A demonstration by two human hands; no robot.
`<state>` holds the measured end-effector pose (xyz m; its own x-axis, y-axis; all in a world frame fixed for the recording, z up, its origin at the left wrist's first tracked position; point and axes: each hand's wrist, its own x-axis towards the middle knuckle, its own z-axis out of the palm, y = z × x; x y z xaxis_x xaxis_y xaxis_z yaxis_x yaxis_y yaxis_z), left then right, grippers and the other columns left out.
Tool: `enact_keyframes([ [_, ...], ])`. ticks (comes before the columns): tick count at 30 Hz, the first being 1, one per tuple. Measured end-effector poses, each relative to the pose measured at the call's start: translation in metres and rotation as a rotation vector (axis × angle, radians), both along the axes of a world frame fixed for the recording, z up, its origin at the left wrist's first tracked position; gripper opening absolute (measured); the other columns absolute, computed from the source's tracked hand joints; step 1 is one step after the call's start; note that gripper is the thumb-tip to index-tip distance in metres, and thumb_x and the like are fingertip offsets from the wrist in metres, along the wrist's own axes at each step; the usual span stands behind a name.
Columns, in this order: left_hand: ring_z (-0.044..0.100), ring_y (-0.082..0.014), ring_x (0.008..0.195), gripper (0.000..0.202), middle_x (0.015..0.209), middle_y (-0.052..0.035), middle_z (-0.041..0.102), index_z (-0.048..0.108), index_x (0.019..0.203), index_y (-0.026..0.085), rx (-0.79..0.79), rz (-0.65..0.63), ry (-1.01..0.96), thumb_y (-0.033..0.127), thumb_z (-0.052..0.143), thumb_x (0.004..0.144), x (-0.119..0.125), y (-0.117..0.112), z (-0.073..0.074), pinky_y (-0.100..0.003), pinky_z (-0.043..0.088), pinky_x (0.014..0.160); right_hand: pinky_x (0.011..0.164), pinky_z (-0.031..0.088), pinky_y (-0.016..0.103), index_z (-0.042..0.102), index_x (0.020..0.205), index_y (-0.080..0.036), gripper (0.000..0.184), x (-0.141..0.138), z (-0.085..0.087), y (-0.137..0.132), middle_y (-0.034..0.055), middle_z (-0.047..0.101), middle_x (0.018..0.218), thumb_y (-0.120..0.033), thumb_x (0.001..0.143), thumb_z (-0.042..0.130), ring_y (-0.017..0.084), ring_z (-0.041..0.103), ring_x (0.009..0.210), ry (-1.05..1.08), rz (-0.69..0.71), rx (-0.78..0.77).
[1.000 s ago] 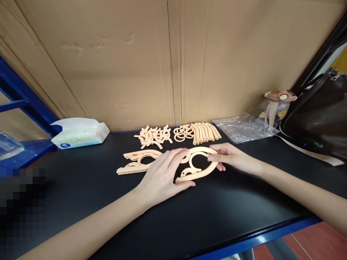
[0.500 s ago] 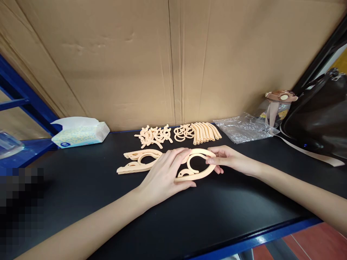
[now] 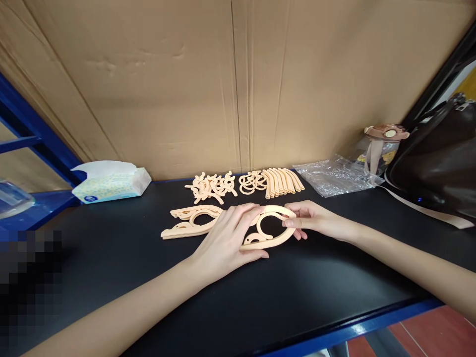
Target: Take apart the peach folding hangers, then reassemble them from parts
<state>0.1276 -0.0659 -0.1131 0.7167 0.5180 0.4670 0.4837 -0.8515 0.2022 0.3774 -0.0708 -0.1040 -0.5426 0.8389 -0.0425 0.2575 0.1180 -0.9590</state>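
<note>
A beige plastic folding clothes hanger (image 3: 275, 242), folded up with a round opening in its middle, is between my two hands just above or on the black table. My left hand (image 3: 227, 232) lies over its left part, fingers along the far side and thumb along the near side. At the rounded right end, my right hand (image 3: 310, 218) pinches the rim between thumb and fingers. Left of it, partly covered by my left hand, more folded hangers (image 3: 191, 231) of the same kind lie stacked. The left end of the held hanger is hidden.
Behind my hands lie a heap of small beige hook pieces (image 3: 211, 186), some curved beige pieces (image 3: 247, 183) and a row of beige arms (image 3: 282, 181). A tissue pack (image 3: 111, 186) stands left; a clear plastic bag (image 3: 330, 176), a bottle (image 3: 385, 141) and a black bag (image 3: 435, 153) are right.
</note>
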Motion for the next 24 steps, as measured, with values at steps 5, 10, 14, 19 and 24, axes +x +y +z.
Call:
enact_keyframes([
  [5, 0.047, -0.0273, 0.118, 0.077, 0.131, -0.0110, 0.046, 0.028, 0.136, 0.023, 0.053, -0.025, 0.017, 0.043, 0.071, 0.076, -0.0003, -0.0003, 0.0001, -0.043, 0.043, 0.095, 0.051, 0.042, 0.020, 0.053, 0.079, -0.015, 0.026, -0.0005, -0.0002, -0.0001, -0.0030, 0.056, 0.061, -0.039, 0.084, 0.062, 0.007, 0.051, 0.053, 0.006, 0.042, -0.009],
  [10, 0.049, -0.0282, 0.119, 0.076, 0.132, -0.0117, 0.047, 0.027, 0.137, 0.024, 0.072, -0.032, 0.012, 0.043, 0.069, 0.077, 0.0004, -0.0013, 0.0018, -0.044, 0.044, 0.096, 0.051, 0.044, 0.020, 0.056, 0.085, -0.014, 0.026, -0.0015, -0.0003, -0.0008, -0.0030, 0.054, 0.065, -0.039, 0.083, 0.062, 0.008, 0.054, 0.057, 0.030, 0.058, -0.025],
  [14, 0.050, -0.0282, 0.118, 0.078, 0.131, -0.0122, 0.049, 0.027, 0.138, 0.022, 0.101, -0.046, 0.027, 0.044, 0.070, 0.076, 0.0010, -0.0015, 0.0016, -0.044, 0.045, 0.096, 0.051, 0.044, 0.019, 0.056, 0.085, -0.014, 0.025, -0.0005, -0.0015, -0.0014, -0.0029, 0.055, 0.066, -0.038, 0.083, 0.063, 0.008, 0.055, 0.058, 0.036, 0.091, -0.024],
  [19, 0.049, -0.0296, 0.119, 0.076, 0.129, -0.0138, 0.050, 0.028, 0.138, 0.018, 0.153, -0.053, 0.036, 0.044, 0.068, 0.078, 0.0005, -0.0010, -0.0002, -0.046, 0.042, 0.100, 0.050, 0.044, 0.019, 0.056, 0.086, -0.014, 0.025, -0.0004, -0.0032, -0.0003, -0.0025, 0.056, 0.067, -0.037, 0.082, 0.064, 0.008, 0.054, 0.056, 0.024, 0.102, -0.026],
  [24, 0.050, -0.0269, 0.117, 0.070, 0.130, -0.0116, 0.049, 0.029, 0.136, 0.021, 0.090, -0.042, 0.022, 0.037, 0.067, 0.080, 0.0004, -0.0020, -0.0005, -0.043, 0.045, 0.096, 0.050, 0.044, 0.020, 0.057, 0.087, -0.014, 0.028, -0.0013, -0.0034, -0.0007, -0.0025, 0.056, 0.066, -0.040, 0.082, 0.064, 0.008, 0.055, 0.057, 0.032, 0.104, -0.028],
])
